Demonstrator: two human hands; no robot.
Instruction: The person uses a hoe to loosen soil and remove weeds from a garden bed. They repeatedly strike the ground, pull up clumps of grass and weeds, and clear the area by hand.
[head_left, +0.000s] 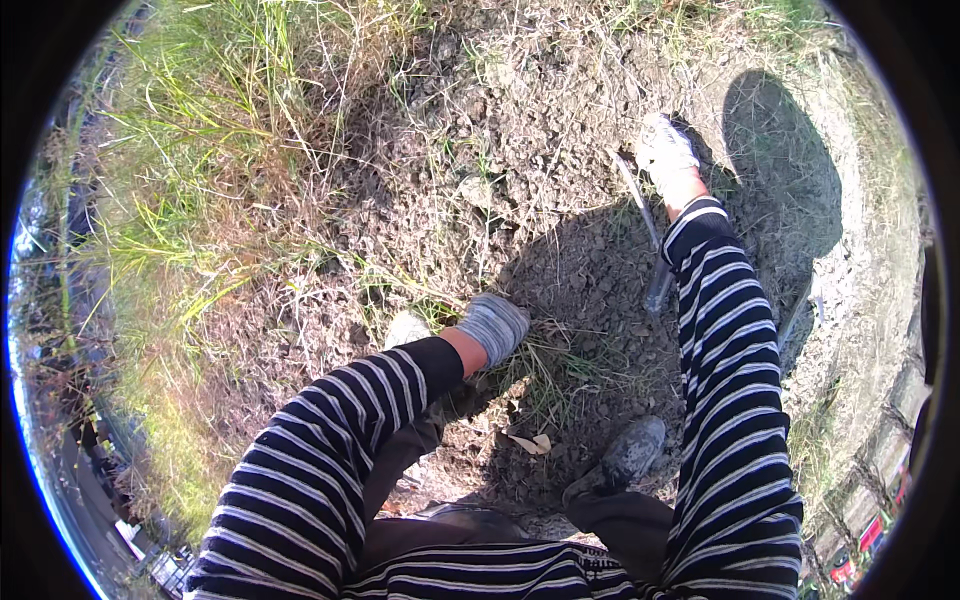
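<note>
My left hand (493, 328), in a grey knit glove, is low over the soil with its fingers curled around a clump of grass (559, 367). Stalks show on both sides of that fist; the fingertips are hidden. Farther out to the right, my right hand (667, 154) wears a glove that looks white in the glare. It is down at the sunlit ground, and its fingers are too bright to make out. Just left of it lies a tool with a thin metal shaft (637, 196) and a blue-grey handle (658, 289), partly beside my sleeve.
Tall green and dry grass (247, 142) grows at the upper left. Broken, cloddy soil (525, 142) spreads across the middle. My shoe (635, 450) stands at the lower right, near a dry leaf (534, 444). A row of blocks (862, 510) edges the right side.
</note>
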